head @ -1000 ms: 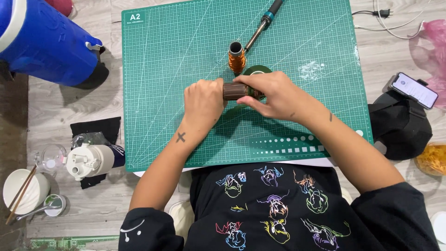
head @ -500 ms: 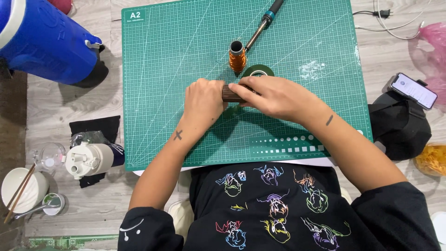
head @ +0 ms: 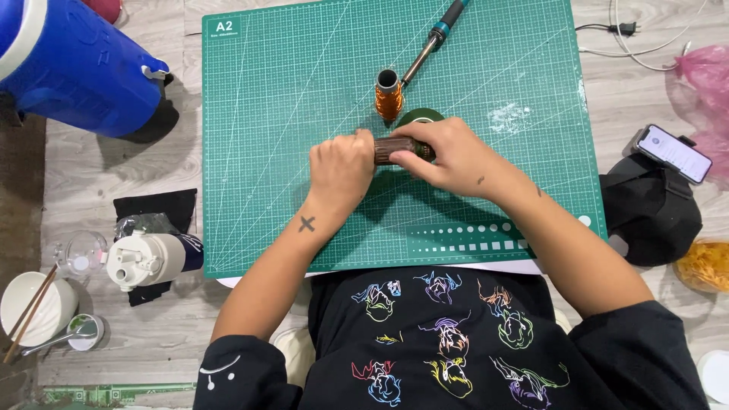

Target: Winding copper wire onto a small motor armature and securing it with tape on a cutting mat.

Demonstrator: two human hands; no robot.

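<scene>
since half a second ago the right hand (head: 448, 156) has drawn back a little toward the right end of the brown cylinder (head: 393, 149), so more of its ribbed middle shows between the two hands; the left hand (head: 342, 171) sits much where it was.

head view: both hands rest over a green cutting mat (head: 266, 152) that lies on a pale wooden floor (head: 114, 182). the left hand is curled shut around the left end of the brown cylinder, knuckles up, a small cross mark on the wrist below it. the right hand grips the other end, fingers wrapped over the top, and hides that end. the cylinder lies level between them, just above the mat.

just beyond the right hand, touching its far edge, lies a dark green roll of tape (head: 420, 116). next to that, beyond the gap between the hands, stands a spool of copper wire (head: 389, 97), upright. a soldering iron (head: 433, 39) slants away from the spool toward the far edge of the mat.

well to the left of the left hand stands a blue water cooler (head: 76, 68), and nearer the person on that side a white bottle (head: 148, 258) lies on its side, with a white bowl (head: 30, 307) holding chopsticks further out. to the right of the right hand, off the mat, a phone (head: 672, 153) rests on a black cap (head: 653, 216).
</scene>
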